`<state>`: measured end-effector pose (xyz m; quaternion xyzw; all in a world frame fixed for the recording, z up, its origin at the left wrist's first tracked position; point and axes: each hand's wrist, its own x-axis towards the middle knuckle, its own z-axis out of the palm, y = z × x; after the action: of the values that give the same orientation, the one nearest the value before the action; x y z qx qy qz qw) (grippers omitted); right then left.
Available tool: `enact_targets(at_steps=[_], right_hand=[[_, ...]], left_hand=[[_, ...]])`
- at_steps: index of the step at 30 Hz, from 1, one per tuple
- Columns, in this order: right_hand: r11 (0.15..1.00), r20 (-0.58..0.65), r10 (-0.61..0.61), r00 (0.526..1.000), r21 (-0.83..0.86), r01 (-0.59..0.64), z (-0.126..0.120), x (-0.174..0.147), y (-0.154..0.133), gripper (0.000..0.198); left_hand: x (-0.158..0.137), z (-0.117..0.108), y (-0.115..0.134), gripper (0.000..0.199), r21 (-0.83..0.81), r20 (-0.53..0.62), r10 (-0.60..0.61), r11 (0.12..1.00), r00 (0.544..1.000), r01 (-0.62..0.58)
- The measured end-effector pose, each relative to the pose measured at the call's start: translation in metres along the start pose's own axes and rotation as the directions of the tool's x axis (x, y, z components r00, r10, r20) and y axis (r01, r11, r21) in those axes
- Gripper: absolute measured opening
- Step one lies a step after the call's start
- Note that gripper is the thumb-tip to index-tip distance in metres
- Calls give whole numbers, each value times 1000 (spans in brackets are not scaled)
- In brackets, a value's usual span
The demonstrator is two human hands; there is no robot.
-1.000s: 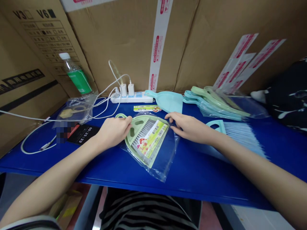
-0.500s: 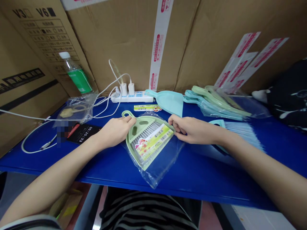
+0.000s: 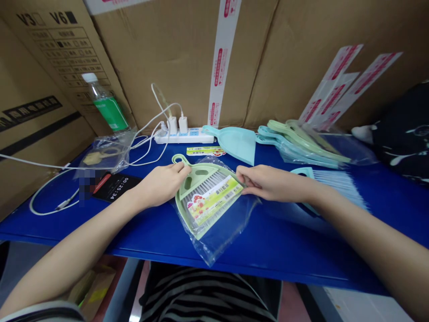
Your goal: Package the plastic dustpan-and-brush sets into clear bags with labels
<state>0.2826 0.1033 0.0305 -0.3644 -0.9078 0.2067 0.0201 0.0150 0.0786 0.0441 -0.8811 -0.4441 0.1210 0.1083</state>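
- Centrally, a light-green dustpan (image 3: 201, 232) lies with its matching hand brush (image 3: 197, 179) and printed label card (image 3: 214, 201) inside a clear plastic bag (image 3: 228, 228) on the blue tabletop (image 3: 150, 232); all positions below refer to this dustpan.
- Left hand (image 3: 166, 181), at the dustpan's far left side: thumb and fingers are clamped on it near the handle, whose ring projects past the knuckles.
- Right hand (image 3: 263, 181), at the dustpan's right corner: the fingers are drawn together on the edge of the bag; whether the rim within is also caught cannot be told.
- Unpacked, as judged from the arrangement: a sky-blue dustpan (image 3: 236, 142) behind the green one and a sky-blue brush (image 3: 338, 185) to its right lie bare, and a loose label card (image 3: 206, 150) rests just behind it.
- Still packed: the green set is enclosed, with no slit discernible in the film; a stack of dustpans (image 3: 308, 141), at least partly wrapped, lies behind it to the right.
- Change from one second earlier: the right fingers, then spread, are now gathered; the green dustpan is turned, its ring shifted rightward. The phone (image 3: 114, 185), to its left, reads 00:25:34 instead of 00:25:33.
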Motion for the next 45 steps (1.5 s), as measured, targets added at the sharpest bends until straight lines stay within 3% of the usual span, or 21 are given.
enact_targets(at_steps=[8,14,22,30,45], right_hand=[[997,23,-55,998,63,54,-3,-3,-4,21],[996,41,-75,996,40,73,-3,-5,-8,22],[999,57,-53,997,9,52,-3,-6,-11,21],[998,53,-52,997,24,51,-2,-4,-12,22],[999,89,-34,995,46,30,-1,-5,-14,24]], left_hand=[[0,5,-2,37,-6,-73,-4,1000,997,3],[-1,8,-3,54,-100,-122,30,994,992,-43],[-14,10,11,91,-217,-178,172,953,969,-210],[-19,10,19,67,-258,-165,190,939,968,-229],[-16,9,9,57,-241,-171,201,941,965,-239]])
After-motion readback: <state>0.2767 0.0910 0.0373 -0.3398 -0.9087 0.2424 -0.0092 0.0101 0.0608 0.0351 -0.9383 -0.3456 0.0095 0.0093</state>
